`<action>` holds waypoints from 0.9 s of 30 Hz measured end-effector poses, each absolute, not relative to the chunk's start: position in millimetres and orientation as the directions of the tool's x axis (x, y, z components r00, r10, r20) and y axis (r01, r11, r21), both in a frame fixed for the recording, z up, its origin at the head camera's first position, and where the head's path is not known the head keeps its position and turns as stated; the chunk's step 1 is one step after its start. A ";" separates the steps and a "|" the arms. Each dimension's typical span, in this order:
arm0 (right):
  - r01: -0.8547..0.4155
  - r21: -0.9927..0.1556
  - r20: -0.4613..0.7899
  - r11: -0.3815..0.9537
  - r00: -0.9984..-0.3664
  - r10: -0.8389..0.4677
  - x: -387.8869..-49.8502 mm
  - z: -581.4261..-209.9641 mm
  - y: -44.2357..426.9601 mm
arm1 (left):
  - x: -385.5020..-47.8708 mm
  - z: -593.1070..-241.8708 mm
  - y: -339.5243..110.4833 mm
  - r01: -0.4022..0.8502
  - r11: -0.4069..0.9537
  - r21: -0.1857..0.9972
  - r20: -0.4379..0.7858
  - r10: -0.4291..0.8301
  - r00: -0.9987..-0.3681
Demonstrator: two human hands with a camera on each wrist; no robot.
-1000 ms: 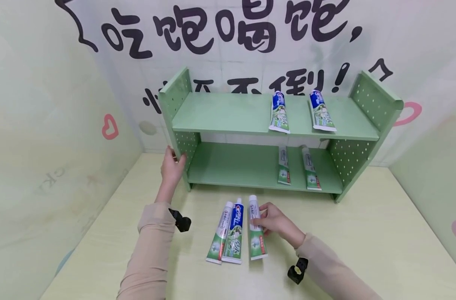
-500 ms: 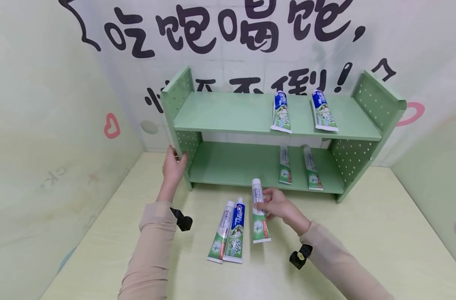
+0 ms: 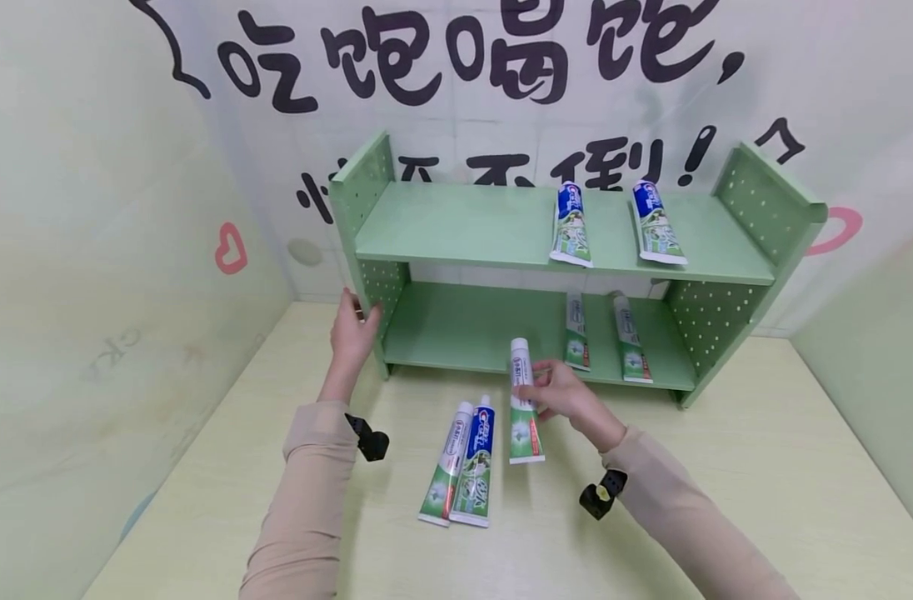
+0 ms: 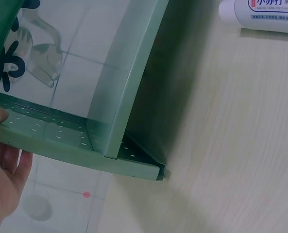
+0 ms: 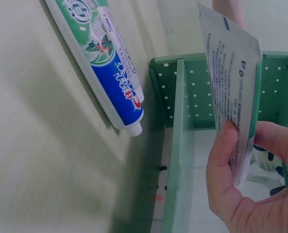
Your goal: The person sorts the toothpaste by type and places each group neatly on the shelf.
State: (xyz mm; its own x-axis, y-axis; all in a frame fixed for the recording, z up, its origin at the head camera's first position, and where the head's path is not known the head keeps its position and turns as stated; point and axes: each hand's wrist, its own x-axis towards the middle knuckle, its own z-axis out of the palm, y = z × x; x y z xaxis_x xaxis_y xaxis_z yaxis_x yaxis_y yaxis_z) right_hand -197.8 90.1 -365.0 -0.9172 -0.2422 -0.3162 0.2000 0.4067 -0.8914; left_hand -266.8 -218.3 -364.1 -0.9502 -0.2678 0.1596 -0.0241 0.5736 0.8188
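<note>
My right hand (image 3: 572, 400) pinches a white and green toothpaste tube (image 3: 525, 425) between thumb and fingers, cap pointing at the shelf. The tube is raised off the table, near the lower tier's front edge; its printed back (image 5: 233, 82) shows in the right wrist view. With the thumb on one face and fingers on the other, my left hand (image 3: 353, 333) grips the left side panel (image 4: 61, 153) of a green two-tier shelf (image 3: 456, 221). On the table, a white and green tube (image 3: 449, 467) lies against a blue and green tube (image 3: 475, 467).
Two blue and green tubes, one left (image 3: 571, 225) and one right (image 3: 657, 225), lie on the upper tier's right half. Below them, two white and green tubes, one left (image 3: 576, 332) and one right (image 3: 631, 337), lie on the lower tier. A lettered wall (image 3: 441, 125) stands behind.
My right hand has lifted the white and green tube off the table and carried it forward, closer to the shelf. My left hand keeps its grip on the side panel.
</note>
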 end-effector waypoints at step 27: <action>0.188 -0.877 -0.282 0.443 -0.947 -0.156 -238.7 -356.1 82.1 | -266.6 -361.0 -217.4 -0.038 0.554 0.832 0.143 -0.279 -0.950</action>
